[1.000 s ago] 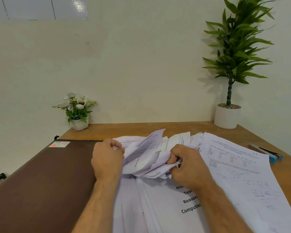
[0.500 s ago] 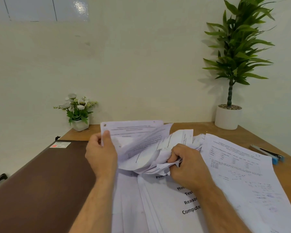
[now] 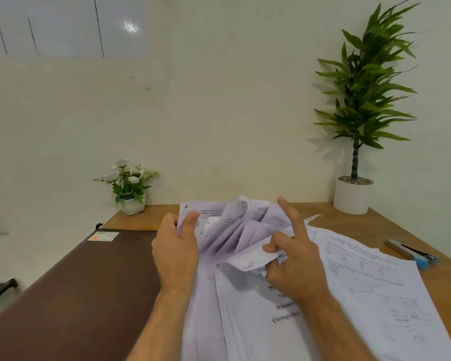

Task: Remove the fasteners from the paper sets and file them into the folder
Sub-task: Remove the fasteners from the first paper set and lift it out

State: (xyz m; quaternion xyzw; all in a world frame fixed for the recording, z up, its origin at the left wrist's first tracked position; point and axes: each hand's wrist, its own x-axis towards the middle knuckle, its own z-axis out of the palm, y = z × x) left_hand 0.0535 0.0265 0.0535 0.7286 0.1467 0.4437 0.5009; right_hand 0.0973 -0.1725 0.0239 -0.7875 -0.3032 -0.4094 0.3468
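Here, paper set [image 3: 235, 230]: lying curled and fanned over the paper pile [image 3: 258, 321] on the wooden surface [image 3: 349, 225]
Left hand [image 3: 176, 252]: gripping the set's left edge, thumb pressing on top
Right hand [image 3: 294, 264]: pinching the crumpled corner; index finger sticking straight up
Folder [image 3: 76, 295]: lying brown and closed, just left of the papers
Stapler [image 3: 412, 252]: sitting far right; loose sheet [image 3: 375, 287] lying between it and the pile

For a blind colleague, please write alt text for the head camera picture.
Two hands work a crumpled paper set over a spread of papers: left hand grips its left edge, right hand pinches its lower corner. A brown folder lies left.
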